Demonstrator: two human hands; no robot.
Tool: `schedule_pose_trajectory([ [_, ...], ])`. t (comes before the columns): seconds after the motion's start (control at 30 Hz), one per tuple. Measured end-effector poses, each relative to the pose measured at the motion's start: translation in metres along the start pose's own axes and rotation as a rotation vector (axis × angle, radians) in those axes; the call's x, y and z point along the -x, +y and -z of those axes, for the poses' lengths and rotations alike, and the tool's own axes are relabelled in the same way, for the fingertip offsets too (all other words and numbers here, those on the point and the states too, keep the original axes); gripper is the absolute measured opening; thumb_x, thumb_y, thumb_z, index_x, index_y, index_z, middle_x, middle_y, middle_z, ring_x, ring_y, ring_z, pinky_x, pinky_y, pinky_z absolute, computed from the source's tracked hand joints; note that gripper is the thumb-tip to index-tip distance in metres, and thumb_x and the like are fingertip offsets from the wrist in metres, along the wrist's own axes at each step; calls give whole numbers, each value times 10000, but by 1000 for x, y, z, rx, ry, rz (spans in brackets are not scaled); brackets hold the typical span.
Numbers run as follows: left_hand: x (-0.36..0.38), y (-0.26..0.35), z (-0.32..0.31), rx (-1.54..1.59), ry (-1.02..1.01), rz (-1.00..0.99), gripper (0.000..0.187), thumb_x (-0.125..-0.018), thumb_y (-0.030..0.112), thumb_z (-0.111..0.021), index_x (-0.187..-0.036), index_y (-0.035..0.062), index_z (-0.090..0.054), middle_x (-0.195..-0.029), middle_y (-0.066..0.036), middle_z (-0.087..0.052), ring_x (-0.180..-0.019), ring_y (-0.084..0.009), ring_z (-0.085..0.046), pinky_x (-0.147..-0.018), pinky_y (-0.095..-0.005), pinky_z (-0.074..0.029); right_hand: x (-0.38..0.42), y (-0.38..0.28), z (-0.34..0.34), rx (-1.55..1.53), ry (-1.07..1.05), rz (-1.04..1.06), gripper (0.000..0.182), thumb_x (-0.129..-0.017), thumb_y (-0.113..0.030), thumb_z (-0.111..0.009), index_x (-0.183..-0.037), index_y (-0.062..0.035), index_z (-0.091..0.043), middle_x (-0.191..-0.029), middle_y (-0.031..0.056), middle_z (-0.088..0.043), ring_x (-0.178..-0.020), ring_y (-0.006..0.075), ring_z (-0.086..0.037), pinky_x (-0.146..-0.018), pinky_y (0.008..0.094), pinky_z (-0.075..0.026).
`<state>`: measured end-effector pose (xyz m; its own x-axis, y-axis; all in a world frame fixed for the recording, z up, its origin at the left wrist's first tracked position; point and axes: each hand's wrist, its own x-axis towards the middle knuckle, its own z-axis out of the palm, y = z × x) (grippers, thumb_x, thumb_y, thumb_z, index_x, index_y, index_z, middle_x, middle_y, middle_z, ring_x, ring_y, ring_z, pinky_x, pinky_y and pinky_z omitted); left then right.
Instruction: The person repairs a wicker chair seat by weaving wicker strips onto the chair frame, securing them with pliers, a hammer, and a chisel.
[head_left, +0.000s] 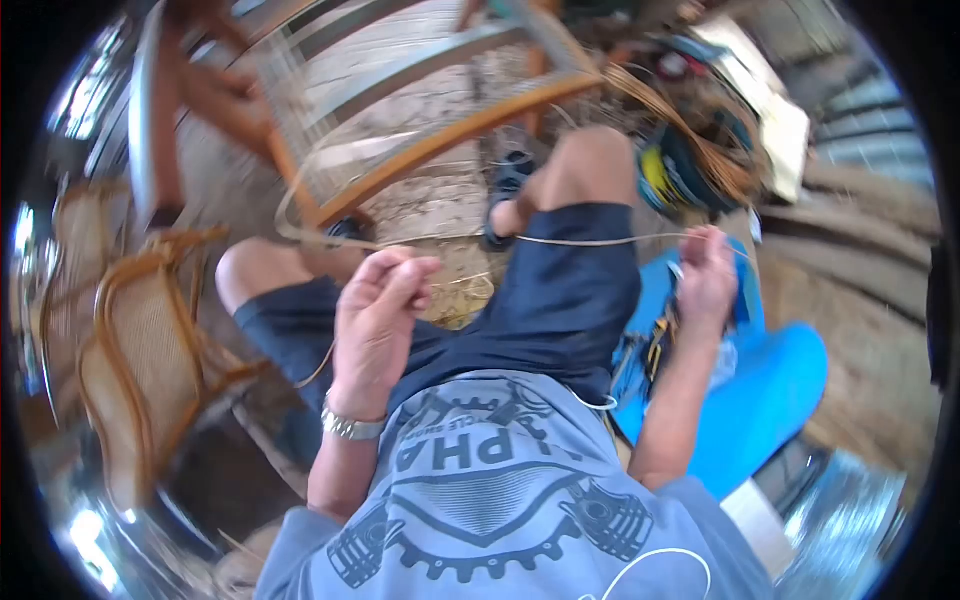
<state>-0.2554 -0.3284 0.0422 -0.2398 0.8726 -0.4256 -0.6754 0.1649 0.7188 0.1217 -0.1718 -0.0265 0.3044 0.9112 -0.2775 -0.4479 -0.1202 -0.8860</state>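
A thin tan cane strand [590, 242] runs across my lap between my two hands. My left hand [385, 290], with a metal watch on its wrist, pinches the strand near its thumb and fingertips. From there the strand loops up to a wooden frame [430, 140], a chair part with cane strands stretched across its left side. My right hand [705, 270] is out to the right, its fingers closed on the same strand, and a short end sticks out past them. Motion blurs the fingers a little.
A blue plastic chair [770, 400] with tools on it stands at my right. Beyond it lies a coiled bundle of cane [690, 130] by a dark green and yellow container [665, 175]. Wooden chairs with woven cane panels [150, 340] stand to the left.
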Motion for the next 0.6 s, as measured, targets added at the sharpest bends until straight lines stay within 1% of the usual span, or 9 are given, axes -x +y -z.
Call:
schedule_pose_trajectory([
  [0.03,1,0,-2,0,15,-6,140,-989,113,-629,-1106,38,-610,-1060,-102,-690,-801,-72,-587,-729,-220,-472,3,-22,-23,15,-39,30,140,-1006,-178,-600,-1076,-68,-651,-872,34,-661,-814,149,-631,-776,322,-551],
  [0.1,2,4,-3,-49,40,-17,147,-998,137,-619,-1114,48,-600,-1083,-105,-681,-780,-75,-588,-712,-211,-468,-2,-46,-57,-5,-309,72,166,-1007,-169,-596,-1112,-45,-629,-825,40,-646,-787,151,-638,-814,334,-568],
  [0.17,3,6,-2,-47,65,-76,145,-1004,146,-613,-1108,45,-598,-1072,-106,-682,-782,-79,-602,-715,-215,-481,8,-50,-102,21,-460,30,199,-1006,-178,-600,-1143,-35,-605,-805,38,-633,-773,148,-636,-789,323,-567],
  [0.23,4,11,2,-50,66,-114,146,-1009,155,-608,-1102,43,-596,-1061,-106,-683,-784,-83,-615,-718,-218,-495,38,-39,-144,294,-763,-207,156,-1006,-148,-601,-1105,-31,-629,-786,30,-627,-745,122,-616,-754,272,-546],
  [0.3,6,13,5,-67,69,-138,146,-1016,164,-596,-1090,39,-592,-1038,-99,-683,-817,-98,-643,-737,-233,-528,64,-16,-179,832,-932,-207,136,-997,-105,-600,-1068,-6,-660,-778,9,-617,-746,79,-592,-718,224,-508],
  [0.37,12,16,6,-63,86,-146,147,-1016,170,-596,-1084,39,-589,-1011,-95,-683,-828,-110,-663,-755,-244,-548,80,22,-187,777,-1075,11,139,-984,-86,-609,-1046,10,-687,-774,-18,-616,-737,36,-562,-669,195,-463],
  [0.4,15,17,6,-84,88,-160,151,-1016,170,-597,-1090,38,-588,-1005,-95,-683,-820,-109,-662,-750,-241,-545,83,29,-189,783,-1083,4,139,-984,-86,-609,-1046,10,-687,-774,-18,-616,-737,36,-562,-669,195,-463],
  [0.47,20,20,7,-121,78,-182,152,-1012,168,-605,-1084,34,-596,-975,-91,-691,-792,-99,-649,-736,-232,-535,89,40,-194,759,-1130,-224,142,-979,-82,-621,-1058,10,-694,-811,-35,-628,-761,15,-541,-662,186,-440],
  [0.6,22,24,12,-172,58,-160,145,-1009,166,-612,-1061,31,-610,-966,-89,-700,-774,-86,-629,-724,-221,-522,107,43,-202,649,-1089,-179,128,-972,-71,-628,-1049,-2,-703,-833,-45,-634,-759,7,-523,-645,180,-423],
])
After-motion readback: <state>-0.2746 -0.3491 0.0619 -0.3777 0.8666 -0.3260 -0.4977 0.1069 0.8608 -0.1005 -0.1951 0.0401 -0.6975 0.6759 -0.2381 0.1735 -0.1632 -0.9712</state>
